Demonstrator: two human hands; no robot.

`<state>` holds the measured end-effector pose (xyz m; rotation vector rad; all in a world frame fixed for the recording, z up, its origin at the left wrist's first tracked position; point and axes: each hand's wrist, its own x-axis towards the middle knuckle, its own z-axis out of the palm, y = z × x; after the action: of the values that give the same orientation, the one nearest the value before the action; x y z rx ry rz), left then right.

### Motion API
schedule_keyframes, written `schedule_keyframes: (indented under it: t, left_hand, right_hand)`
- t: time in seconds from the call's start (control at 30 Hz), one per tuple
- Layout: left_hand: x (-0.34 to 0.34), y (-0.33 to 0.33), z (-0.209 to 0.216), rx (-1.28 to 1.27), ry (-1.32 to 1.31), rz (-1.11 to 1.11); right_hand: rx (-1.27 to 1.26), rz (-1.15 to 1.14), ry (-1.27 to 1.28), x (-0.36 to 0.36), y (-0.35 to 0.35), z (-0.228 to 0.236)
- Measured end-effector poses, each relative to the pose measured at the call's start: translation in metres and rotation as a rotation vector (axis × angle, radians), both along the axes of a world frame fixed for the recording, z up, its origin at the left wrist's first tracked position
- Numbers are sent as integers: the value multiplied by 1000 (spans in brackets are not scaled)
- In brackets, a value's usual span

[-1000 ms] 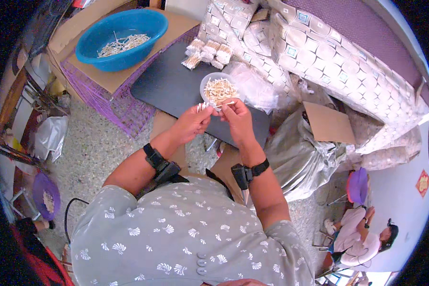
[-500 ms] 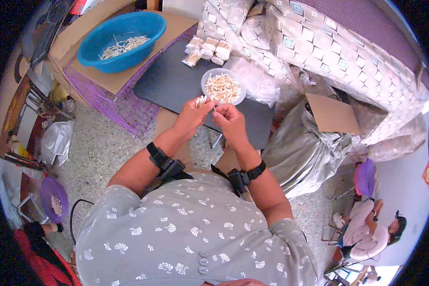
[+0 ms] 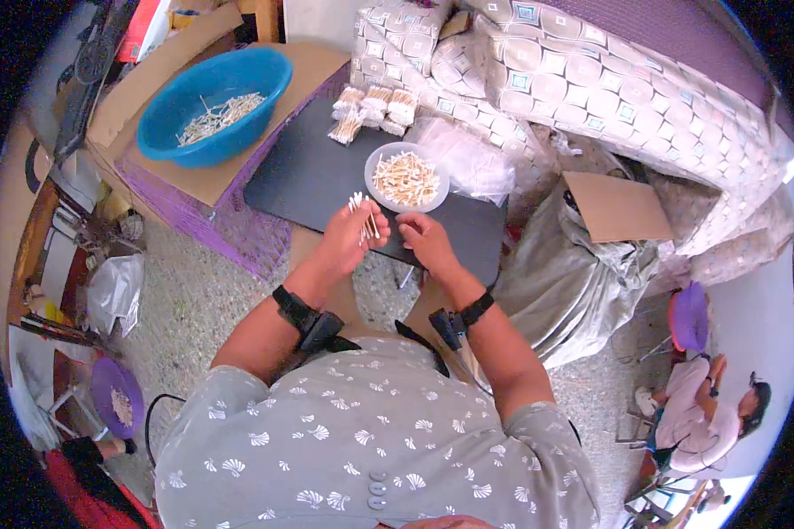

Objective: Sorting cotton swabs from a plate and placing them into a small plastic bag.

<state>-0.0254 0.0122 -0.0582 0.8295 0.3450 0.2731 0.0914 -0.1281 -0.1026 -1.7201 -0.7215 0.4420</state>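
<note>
My left hand [image 3: 347,241] is closed round a small bunch of cotton swabs [image 3: 362,216], their white tips fanning up above the fingers. A little to the right, my right hand [image 3: 425,241] has its fingers curled together; whether anything is in them is hidden. The two hands are apart, over the near edge of a black table [image 3: 295,167]. Just beyond them stands a translucent white bowl [image 3: 370,187] heaped with loose cotton swabs [image 3: 406,179]. Packed bundles of swabs [image 3: 375,108] are piled at the table's far side.
Clear plastic bags [image 3: 468,159] lie right of the bowl. At the left, a blue basin [image 3: 159,145] with more swabs rests on cardboard [image 3: 318,66]. A patterned sofa [image 3: 609,97] stands behind. People sit at the lower right [image 3: 701,406] and lower left [image 3: 88,476].
My hands have drawn apart. The left has turned so the swabs show more fully, and the right has come slightly nearer to me. The whole view has shifted a little.
</note>
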Motion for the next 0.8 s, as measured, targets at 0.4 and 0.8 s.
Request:
schedule_keyframes:
  t: [0.4,0.8]
  left_hand:
    - [3,3,-6,160,83,-216]
    - [6,-6,-8,566,161,-299]
  right_hand:
    - [7,-15,-65,13,6,14]
    - [41,127,-404,-9,-3,69]
